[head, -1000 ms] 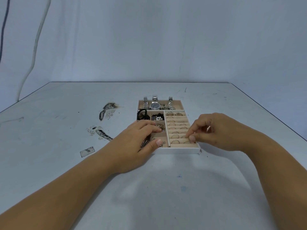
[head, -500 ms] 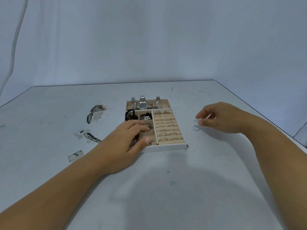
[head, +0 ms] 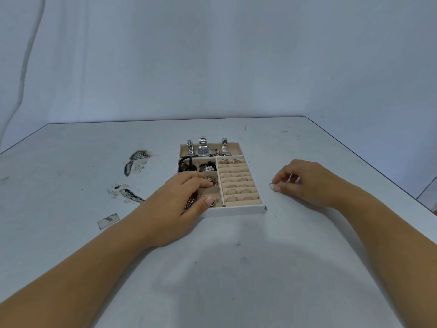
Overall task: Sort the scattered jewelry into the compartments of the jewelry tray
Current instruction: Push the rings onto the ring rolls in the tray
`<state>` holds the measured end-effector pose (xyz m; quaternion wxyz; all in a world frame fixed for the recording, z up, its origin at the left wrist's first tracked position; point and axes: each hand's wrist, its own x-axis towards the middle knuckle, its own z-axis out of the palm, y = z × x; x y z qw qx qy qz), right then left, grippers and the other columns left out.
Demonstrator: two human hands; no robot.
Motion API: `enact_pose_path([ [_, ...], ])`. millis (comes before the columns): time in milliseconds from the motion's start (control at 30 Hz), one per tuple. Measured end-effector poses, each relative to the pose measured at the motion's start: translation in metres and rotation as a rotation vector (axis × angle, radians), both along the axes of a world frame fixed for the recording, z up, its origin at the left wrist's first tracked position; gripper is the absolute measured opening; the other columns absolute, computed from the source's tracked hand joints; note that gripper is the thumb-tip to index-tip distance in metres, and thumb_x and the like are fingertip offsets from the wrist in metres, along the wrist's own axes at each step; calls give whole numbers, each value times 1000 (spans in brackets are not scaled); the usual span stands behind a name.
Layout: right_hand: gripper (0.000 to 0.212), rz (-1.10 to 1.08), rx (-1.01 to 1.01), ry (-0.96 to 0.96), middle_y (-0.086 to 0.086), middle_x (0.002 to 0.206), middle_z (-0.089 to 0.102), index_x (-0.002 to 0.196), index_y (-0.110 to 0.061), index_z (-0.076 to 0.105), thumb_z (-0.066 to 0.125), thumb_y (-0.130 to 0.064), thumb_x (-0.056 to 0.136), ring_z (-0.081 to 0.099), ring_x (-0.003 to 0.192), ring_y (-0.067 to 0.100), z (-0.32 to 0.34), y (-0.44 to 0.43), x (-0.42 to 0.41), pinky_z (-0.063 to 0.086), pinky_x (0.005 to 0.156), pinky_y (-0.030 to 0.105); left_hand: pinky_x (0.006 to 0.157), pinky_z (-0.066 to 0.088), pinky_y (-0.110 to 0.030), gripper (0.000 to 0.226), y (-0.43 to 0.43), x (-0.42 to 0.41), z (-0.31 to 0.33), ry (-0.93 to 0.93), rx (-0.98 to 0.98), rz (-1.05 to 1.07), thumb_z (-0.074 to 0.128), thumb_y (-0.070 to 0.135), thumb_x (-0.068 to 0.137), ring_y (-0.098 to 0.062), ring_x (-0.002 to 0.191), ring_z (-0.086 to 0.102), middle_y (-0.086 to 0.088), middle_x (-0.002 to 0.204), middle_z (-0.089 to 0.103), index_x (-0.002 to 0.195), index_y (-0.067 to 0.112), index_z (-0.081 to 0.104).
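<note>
One jewelry tray (head: 238, 209) sits on the table (head: 236, 275). Three watches (head: 203, 151) lie in its far compartment. The left hand (head: 175, 204) rests on its near-left corner with the fingers spread loosely. Just right of the tray, the right hand (head: 305, 183) pinches one thin ring (head: 271, 185) between thumb and forefinger, down on the tabletop.

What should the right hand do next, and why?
Probably lift the ring and carry it left to the ring rolls: the right hand pinches it on the table beside the jewelry tray, which the left hand rests on.
</note>
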<state>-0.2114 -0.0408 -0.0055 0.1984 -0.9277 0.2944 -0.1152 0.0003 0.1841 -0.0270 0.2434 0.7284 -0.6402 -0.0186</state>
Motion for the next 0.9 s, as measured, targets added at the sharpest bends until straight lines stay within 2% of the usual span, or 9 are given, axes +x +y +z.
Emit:
enact_pose_path([
  [200,14,6,157,38,-11,69,61,80,-24,66,69,-38,81,50,56,1,1,6,13,39,59,15,95,25,-7,57,-1,0,0,4,-2,-1,26,64,88,7,127,31,22,138,37,132,33,46],
  [267,12,22,144,58,-11,69,61,78,-23,65,68,-34,83,51,56,0,-1,7,14,38,57,14,95,25,-6,58,-1,0,1,7,-5,-7,26,64,88,8,126,32,23,137,37,132,33,47],
  [433,10,63,32,42,-8,90,53,96,-36,59,61,-38,86,51,79,9,-4,11,8,39,69,19,100,28,-12,59,0,0,1,2,-2,-9,26,65,89,6,127,33,22,138,38,132,32,46],
  [500,12,90,-5,64,-8,92,50,100,-40,61,58,-39,89,51,82,7,-2,14,7,40,72,20,98,26,-9,59,0,-1,1,1,-7,-10,26,64,89,6,126,33,21,137,39,132,31,47],
  [633,10,86,-41,76,-9,91,50,96,-40,63,59,-41,88,52,82,7,0,15,1,44,77,23,95,23,-5,56,0,-2,1,-8,-2,-3,29,62,91,7,126,32,21,137,39,133,31,46],
  [733,9,73,-50,64,-11,93,51,95,-39,63,59,-42,87,53,84,6,-3,10,-7,42,76,20,96,24,-7,53,1,-3,1,8,-4,6,32,60,92,6,127,32,20,138,39,134,31,46],
  [833,21,45,-47,-22,-14,112,50,107,-38,60,57,-44,87,47,107,7,-9,0,-18,38,90,24,94,29,-7,56,-1,-6,3,15,-50,10,30,65,88,10,123,35,22,134,42,131,33,47],
  [900,33,37,-53,-34,-14,125,46,119,-38,55,54,-46,87,40,120,8,-14,-4,-23,34,101,29,86,34,-6,49,-4,-11,7,34,-92,9,34,62,90,13,117,39,24,129,43,129,35,48],
])
